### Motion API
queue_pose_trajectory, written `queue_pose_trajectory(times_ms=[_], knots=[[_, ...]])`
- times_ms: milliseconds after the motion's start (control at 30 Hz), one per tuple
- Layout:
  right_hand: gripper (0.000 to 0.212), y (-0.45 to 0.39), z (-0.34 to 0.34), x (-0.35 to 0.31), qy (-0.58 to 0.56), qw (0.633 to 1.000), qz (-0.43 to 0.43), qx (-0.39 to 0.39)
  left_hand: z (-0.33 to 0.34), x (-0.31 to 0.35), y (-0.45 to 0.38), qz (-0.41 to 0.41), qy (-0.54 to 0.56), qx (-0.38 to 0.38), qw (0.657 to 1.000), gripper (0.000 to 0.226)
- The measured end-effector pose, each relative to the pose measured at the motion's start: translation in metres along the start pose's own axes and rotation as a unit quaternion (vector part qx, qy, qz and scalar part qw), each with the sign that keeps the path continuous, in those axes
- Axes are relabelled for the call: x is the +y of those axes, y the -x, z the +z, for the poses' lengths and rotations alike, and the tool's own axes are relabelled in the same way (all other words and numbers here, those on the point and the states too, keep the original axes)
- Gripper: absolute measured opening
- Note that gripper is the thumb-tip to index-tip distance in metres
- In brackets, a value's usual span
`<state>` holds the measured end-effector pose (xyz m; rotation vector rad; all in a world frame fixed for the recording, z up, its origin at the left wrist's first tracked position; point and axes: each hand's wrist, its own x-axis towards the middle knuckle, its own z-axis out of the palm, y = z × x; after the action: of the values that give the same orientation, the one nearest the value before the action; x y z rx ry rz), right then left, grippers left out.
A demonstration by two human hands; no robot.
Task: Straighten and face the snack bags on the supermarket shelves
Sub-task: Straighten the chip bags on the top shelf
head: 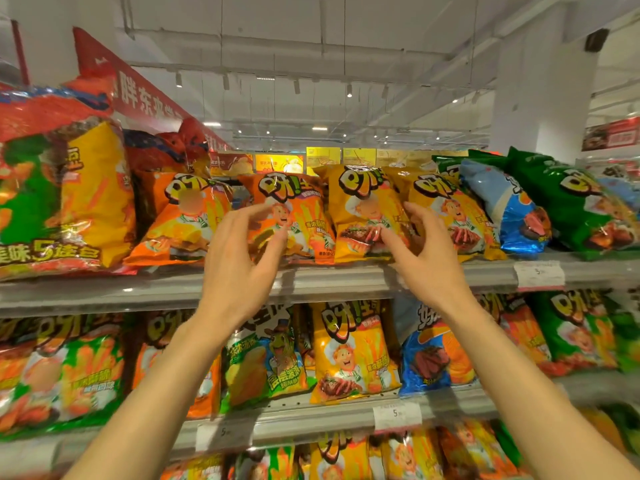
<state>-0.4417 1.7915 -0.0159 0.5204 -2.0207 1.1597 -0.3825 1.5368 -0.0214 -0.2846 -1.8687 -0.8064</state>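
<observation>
Head view of a snack aisle. Both hands are raised to the top shelf (pixel 346 280). The left hand (pixel 239 258) has relaxed, spread fingers in front of an orange bag (pixel 294 216) and grasps nothing; whether its fingertips touch the film cannot be told. The right hand (pixel 427 251) is likewise unclenched, its fingers loosely bent in front of the lower edges of two yellow bags (pixel 363 216), holding neither.

Progress, as judged from the layout: the middle of the top shelf is partly faced. The orange and yellow bags show their fronts but lean at differing angles and overlap at the edges. To the right, a blue bag (pixel 509 216) and a green bag (pixel 575 209) lie tilted back and skewed, so they remain to be straightened. At far left, a large multipack (pixel 52 202) slumps forward.

The middle shelf (pixel 311 415) holds rows that stand fairly upright, though mixed colours sit side by side. The lowest row is only partly in view. Most of the work appears still ahead.
</observation>
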Motion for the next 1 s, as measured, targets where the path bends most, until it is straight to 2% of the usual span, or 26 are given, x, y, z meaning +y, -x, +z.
queue_pose_trajectory(times_ms=[167, 433, 600, 800, 1000], knots=[[0.036, 0.050, -0.011, 0.007, -0.080, 0.994, 0.064, 0.023, -0.007, 0.004, 0.042, -0.102, 0.120, -0.028, 0.987, 0.033], [0.028, 0.098, -0.045, 0.056, -0.096, 0.982, 0.163, 0.003, 0.010, 0.000, 0.103, -0.217, 0.211, -0.041, 0.952, 0.028], [0.026, 0.103, -0.081, 0.095, -0.106, 0.977, 0.183, -0.004, 0.045, 0.027, 0.116, -0.237, 0.211, -0.046, 0.947, 0.028], [0.018, 0.082, -0.140, 0.148, -0.140, 0.975, 0.165, -0.039, 0.115, 0.079, 0.113, -0.222, 0.203, -0.024, 0.953, 0.023], [0.020, 0.051, -0.208, 0.207, -0.150, 0.976, 0.143, -0.066, 0.194, 0.149, 0.108, -0.216, 0.191, -0.014, 0.957, 0.024]])
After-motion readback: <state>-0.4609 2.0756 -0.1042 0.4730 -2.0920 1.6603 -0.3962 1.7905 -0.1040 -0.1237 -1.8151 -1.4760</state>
